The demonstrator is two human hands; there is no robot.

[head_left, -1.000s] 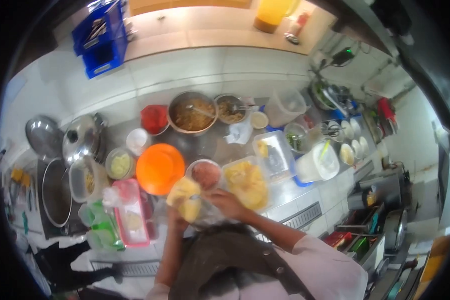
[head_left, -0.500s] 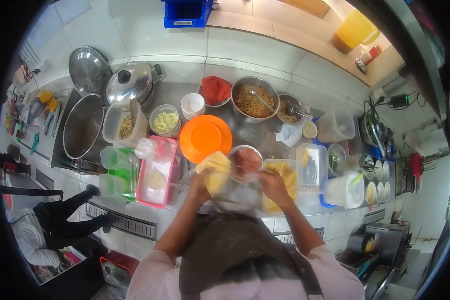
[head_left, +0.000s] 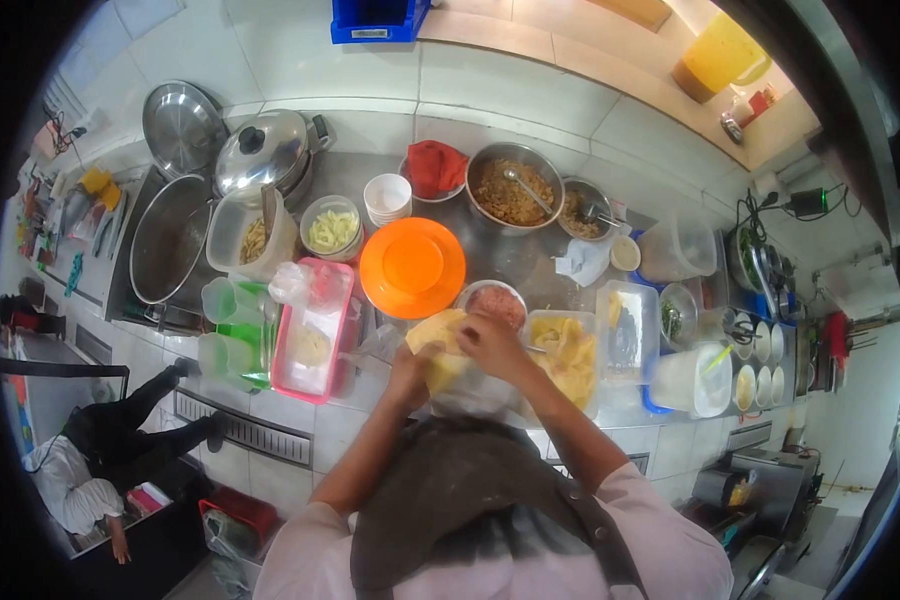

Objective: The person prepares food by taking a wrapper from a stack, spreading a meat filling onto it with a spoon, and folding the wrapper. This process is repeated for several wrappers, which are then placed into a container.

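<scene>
My left hand (head_left: 408, 375) is closed round thin yellow wrapper sheets (head_left: 438, 335), held in front of the orange plate (head_left: 411, 268). Over the right side of these sheets, my right hand (head_left: 490, 345) is bent with its fingers together; a thin utensil handle sticks out on its right side, and its tip is hidden. Just beyond my right hand stands a bowl of pinkish minced filling (head_left: 496, 300), partly covered by the hand. A clear container of yellow wrappers (head_left: 562, 360) lies to the right of my right wrist.
A pink tray (head_left: 346, 340) with a pale lump stands left. Behind are white cups (head_left: 387, 196), a red cloth (head_left: 435, 168) and a metal bowl of brown food (head_left: 513, 186). A white tub (head_left: 688, 380) stands right. Another person (head_left: 80, 490) is at the lower left.
My right hand has moved left from beside the filling bowl onto the yellow sheets. The left hand still holds them. The other person's arm now reaches lower.
</scene>
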